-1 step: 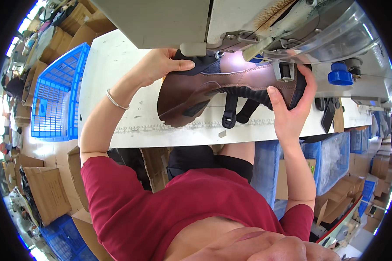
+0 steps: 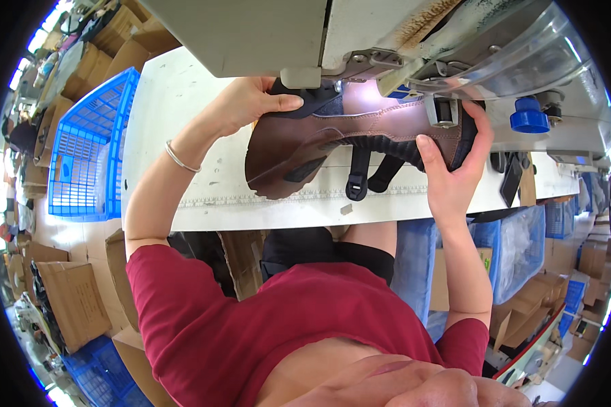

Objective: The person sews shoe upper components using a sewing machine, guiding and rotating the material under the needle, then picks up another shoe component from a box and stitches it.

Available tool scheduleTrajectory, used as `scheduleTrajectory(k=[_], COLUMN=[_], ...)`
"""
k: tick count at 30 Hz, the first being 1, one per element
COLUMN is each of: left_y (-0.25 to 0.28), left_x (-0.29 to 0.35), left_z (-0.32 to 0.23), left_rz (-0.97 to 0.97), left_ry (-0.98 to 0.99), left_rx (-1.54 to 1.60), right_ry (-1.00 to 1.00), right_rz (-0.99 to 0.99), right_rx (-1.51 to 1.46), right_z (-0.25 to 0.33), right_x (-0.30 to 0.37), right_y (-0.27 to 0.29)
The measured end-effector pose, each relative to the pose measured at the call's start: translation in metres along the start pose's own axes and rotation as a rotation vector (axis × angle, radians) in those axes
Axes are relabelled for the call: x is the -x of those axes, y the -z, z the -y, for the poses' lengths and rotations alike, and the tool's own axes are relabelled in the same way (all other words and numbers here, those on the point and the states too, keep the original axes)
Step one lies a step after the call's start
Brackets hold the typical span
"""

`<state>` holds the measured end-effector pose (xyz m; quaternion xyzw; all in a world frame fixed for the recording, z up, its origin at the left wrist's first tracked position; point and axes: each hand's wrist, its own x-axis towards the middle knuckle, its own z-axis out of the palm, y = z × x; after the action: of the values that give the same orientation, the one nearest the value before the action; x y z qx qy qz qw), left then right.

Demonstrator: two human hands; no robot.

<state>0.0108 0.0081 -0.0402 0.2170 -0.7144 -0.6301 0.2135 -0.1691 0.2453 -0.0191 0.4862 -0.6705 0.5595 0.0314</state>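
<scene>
A brown shoe upper (image 2: pixel 278 159) with a black padded collar and stitched seams lies on the white table (image 2: pixel 231 216), beneath the sewing machine (image 2: pixel 265 34). My left hand (image 2: pixel 248 105) pinches the black fabric tongue at its left end, thumb on top. At the right end my right hand (image 2: pixel 458 163) grips the dark heel part between thumb and fingers. Two black straps, one with a buckle (image 2: pixel 356 186), hang from the collar toward me. A lamp lights the leather by the metal roller part (image 2: pixel 445 112). The machine head hides the needle and the upper's far edge.
A blue plastic crate (image 2: pixel 81 163) stands left of the table. Below the right side are blue bins (image 2: pixel 519 254) with plastic bags. A blue knob (image 2: pixel 529 115) hangs from the machine at right, and black pieces (image 2: pixel 512 180) lie under it. Cardboard boxes (image 2: pixel 75 302) stand around.
</scene>
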Motion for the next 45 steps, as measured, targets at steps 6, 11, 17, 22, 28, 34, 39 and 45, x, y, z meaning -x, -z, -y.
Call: scheduleTrajectory(k=[6,11,17,22,28,34,39,45], left_y=[0.005,-0.003,-0.004,-0.004,-0.015,-0.006,0.011,-0.018], left_x=[-0.001,0.001,0.002,0.007,0.018,0.012,-0.004,0.02], left_z=[0.005,0.0,-0.001,0.005,0.016,0.016,0.057,0.01], left_rz=[0.016,0.031,0.002,0.024,-0.012,0.173,0.357,0.145], left_ry=[0.017,0.052,0.081,0.047,0.113,0.368,0.335,0.204], left_rx=[-0.114,0.022,0.139,0.067,0.214,0.576,0.64,0.341], right_ry=[-0.019,-0.065,0.03,-0.013,-0.123,0.995,0.995,1.173], right_rz=[0.021,0.016,0.014,0.038,0.153,-0.421,0.157,0.148], right_rx=[-0.014,-0.1,0.009,0.026,0.079,0.812,1.064,0.948], right_z=[0.0,0.0,0.0,-0.006,-0.014,-0.028,-0.004,-0.022], right_x=[0.001,-0.007,-0.015,-0.026,-0.047,0.003,-0.039,-0.061], right_y=[-0.001,0.0,-0.001,0.003,0.016,-0.007,-0.009,-0.006])
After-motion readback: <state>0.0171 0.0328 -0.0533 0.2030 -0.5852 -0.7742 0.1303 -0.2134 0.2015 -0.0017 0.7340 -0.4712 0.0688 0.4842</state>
